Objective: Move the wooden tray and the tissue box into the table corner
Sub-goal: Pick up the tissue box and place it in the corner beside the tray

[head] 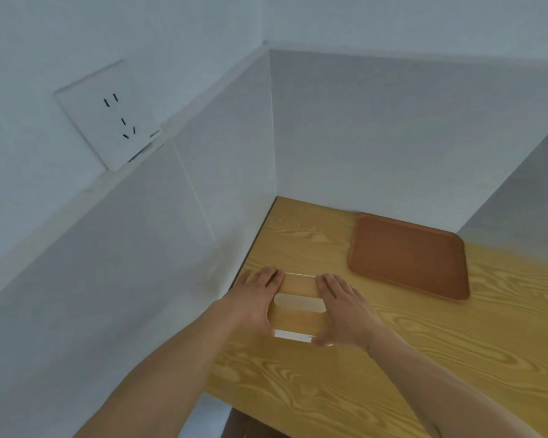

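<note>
The tissue box [298, 322] is a small box with a wood-pattern top and a pale oblong slot, resting on the table close to the left wall. My left hand [253, 298] presses against its left side and my right hand [340, 314] grips its right side. The wooden tray [408, 257], reddish-brown with rounded corners and empty, lies flat further back and to the right, near the rear wall. The table corner [280, 203] where the two walls meet lies bare behind the box.
The table [424, 358] has a yellow wood-grain top, closed in by white walls on the left and at the back. A white wall socket [111, 115] sits high on the left wall. The table's front edge runs at lower left.
</note>
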`<move>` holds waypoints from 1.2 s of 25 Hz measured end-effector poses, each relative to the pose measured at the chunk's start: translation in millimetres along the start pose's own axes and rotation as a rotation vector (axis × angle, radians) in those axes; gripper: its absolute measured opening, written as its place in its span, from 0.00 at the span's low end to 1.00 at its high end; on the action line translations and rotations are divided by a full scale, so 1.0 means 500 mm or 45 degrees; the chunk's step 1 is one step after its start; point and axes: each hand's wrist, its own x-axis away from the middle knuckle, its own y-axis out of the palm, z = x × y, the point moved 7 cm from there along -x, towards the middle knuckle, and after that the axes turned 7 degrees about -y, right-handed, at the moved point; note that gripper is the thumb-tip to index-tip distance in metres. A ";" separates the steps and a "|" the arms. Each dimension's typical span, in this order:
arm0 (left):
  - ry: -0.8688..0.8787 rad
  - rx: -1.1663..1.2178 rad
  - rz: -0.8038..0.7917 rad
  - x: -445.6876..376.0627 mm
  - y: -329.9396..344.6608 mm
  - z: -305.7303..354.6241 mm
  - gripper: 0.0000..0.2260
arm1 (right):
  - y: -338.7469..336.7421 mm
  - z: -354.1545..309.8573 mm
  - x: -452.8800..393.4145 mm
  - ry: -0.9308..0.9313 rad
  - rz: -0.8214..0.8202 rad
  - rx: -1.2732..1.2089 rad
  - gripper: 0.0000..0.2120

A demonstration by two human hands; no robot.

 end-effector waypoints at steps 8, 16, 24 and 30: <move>-0.043 -0.040 -0.094 -0.187 -0.013 -0.025 0.60 | 0.003 0.110 -0.142 0.014 -0.030 -0.027 0.65; -0.004 -0.057 -0.128 -0.282 -0.020 -0.082 0.60 | 0.019 0.127 -0.238 0.066 -0.019 -0.033 0.65; -0.101 0.114 -0.101 -0.267 -0.001 -0.102 0.61 | 0.017 0.105 -0.219 0.141 -0.028 -0.073 0.65; -0.070 0.147 0.132 -0.142 0.087 -0.064 0.47 | 0.080 0.039 -0.093 -0.013 0.116 0.079 0.50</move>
